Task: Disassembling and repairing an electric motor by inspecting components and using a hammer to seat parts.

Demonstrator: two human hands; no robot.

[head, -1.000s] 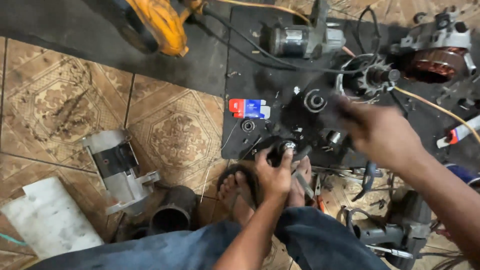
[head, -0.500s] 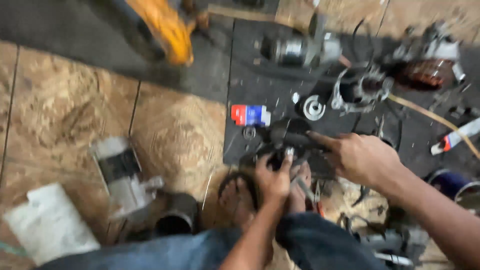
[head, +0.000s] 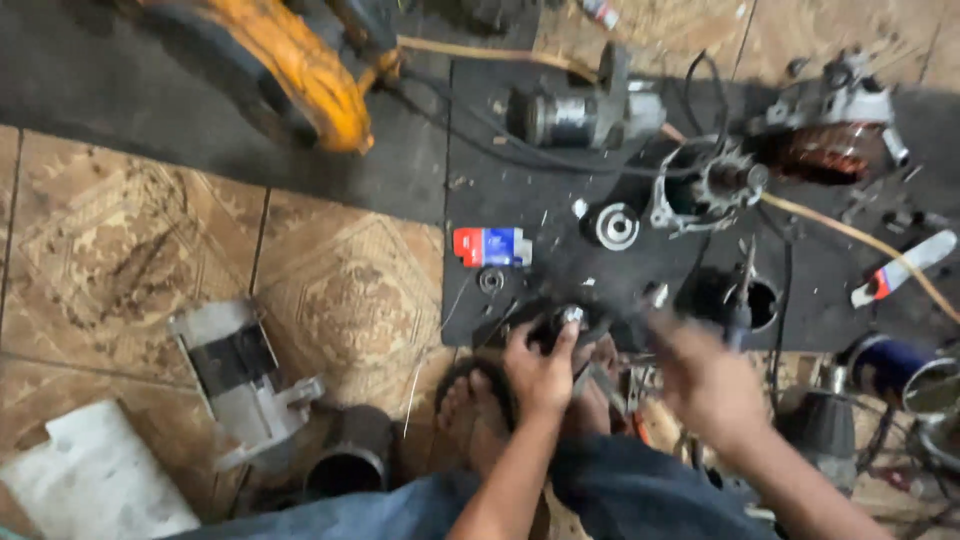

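My left hand (head: 540,368) grips a small dark motor part (head: 556,322) with a shiny metal tip, held at the near edge of the black mat (head: 560,280). Blurred by motion, my right hand (head: 705,382) is just right of it, low over my lap. A thin dark-handled tool (head: 741,300) sits at that hand's upper edge; the blur hides whether the fingers hold it. My bare foot in a sandal (head: 473,410) rests on the tiles under my left forearm.
On the mat lie a red, white and blue box (head: 490,246), a silver pulley (head: 617,225), a starter motor (head: 580,115), a toothed housing (head: 705,190) and a copper-wound rotor (head: 828,150). A grey motor casing (head: 240,375), a black cylinder (head: 345,462) and an orange machine (head: 300,70) stand left.
My right hand has come back from the far parts on the mat to a spot near my lap, beside my left hand. The left hand has kept its grip in place.
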